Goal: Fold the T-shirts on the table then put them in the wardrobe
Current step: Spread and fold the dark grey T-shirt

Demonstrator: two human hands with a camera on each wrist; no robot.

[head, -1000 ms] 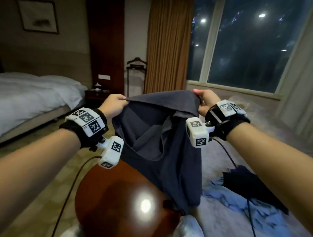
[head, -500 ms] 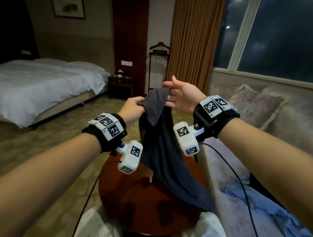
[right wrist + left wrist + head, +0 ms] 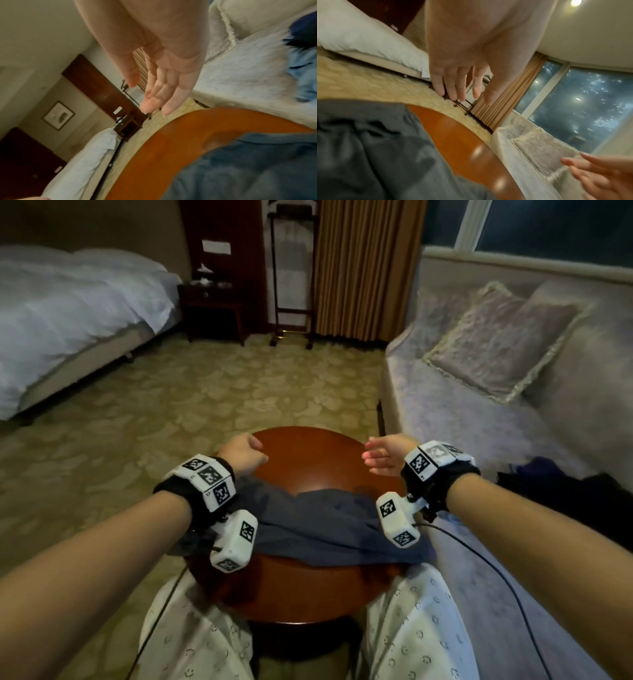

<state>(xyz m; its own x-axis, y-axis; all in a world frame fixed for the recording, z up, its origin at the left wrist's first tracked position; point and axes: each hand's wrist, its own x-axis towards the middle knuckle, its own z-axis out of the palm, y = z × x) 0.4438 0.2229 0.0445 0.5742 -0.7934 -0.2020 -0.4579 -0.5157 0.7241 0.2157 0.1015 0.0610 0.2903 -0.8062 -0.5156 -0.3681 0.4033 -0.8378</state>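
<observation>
Both hands, left (image 3: 241,453) and right (image 3: 385,455), hover released above the round surface (image 3: 308,453), where the grey T-shirt (image 3: 318,525) lies; sofa (image 3: 462,419) right, bed (image 3: 68,309) left. Wrist views: slack fingers (image 3: 453,86), flat palm (image 3: 164,75).

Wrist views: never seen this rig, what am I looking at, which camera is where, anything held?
No robot here: a person wears a head camera and a white tagged camera block on each wrist.

The head view looks down at both arms over a round glossy brown wooden table. A crumpled grey-blue T-shirt lies across it. More dark and light-blue clothes sit on the pale sofa to the right.

The left wrist view looks along the left hand: fingers hang straight, holding nothing, above the shirt and table.

The right wrist view shows the right hand, palm open, also empty.

So nothing is held; both hands hover above the table.
</observation>
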